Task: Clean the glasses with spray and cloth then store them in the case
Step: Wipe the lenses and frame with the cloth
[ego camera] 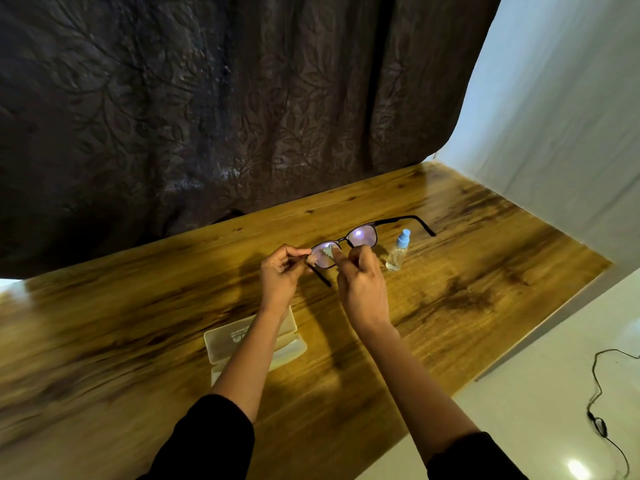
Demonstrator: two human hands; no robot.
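Glasses are held off the table: left hand pinches the frame corner to steady it, so right hand can pinch the cloth around one lens.

head view; forward, down; close

The table is brown and yellow wood grain with a smooth, glossy finish that mirrors the light. The glasses have a thin dark frame and shiny lenses with a violet glint. The cloth against one lens looks pale and matt. The spray bottle is clear plastic with a light blue cap. The case is milky, translucent plastic. The curtain is dark fabric embossed with leaves and has a faint sheen. The floor is pale and glossy.
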